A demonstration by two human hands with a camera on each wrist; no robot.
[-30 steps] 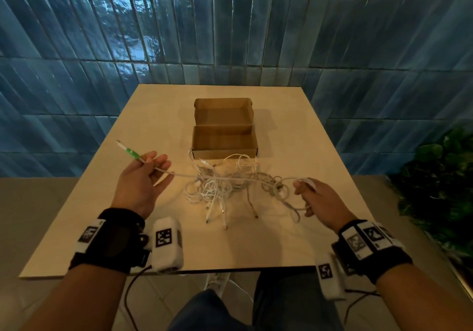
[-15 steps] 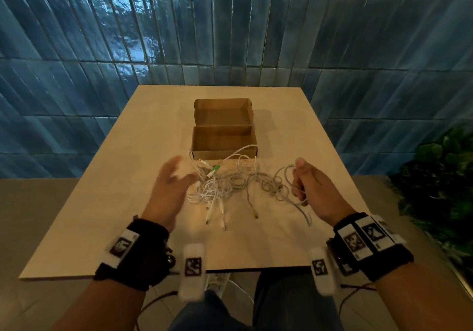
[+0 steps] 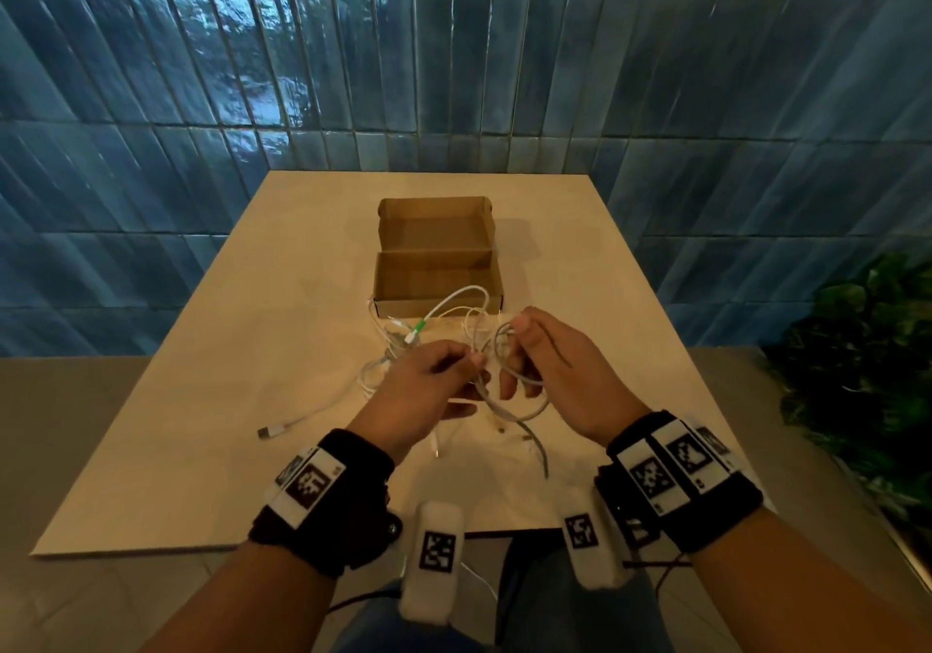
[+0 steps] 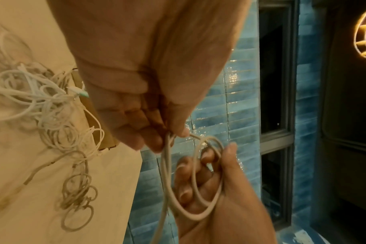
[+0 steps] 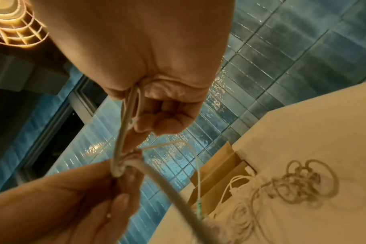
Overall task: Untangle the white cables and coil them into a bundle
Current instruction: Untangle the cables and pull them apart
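Above the table (image 3: 212, 400), white cables (image 3: 509, 395) looped, pinched between both hands (image 3: 484, 375)

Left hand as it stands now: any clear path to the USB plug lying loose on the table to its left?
Probably yes for the path, but not free yet. The USB plug lies on bare table with nothing between it and the left hand. That hand is pinching the grey cable the right hand is looping, so it must let go first.
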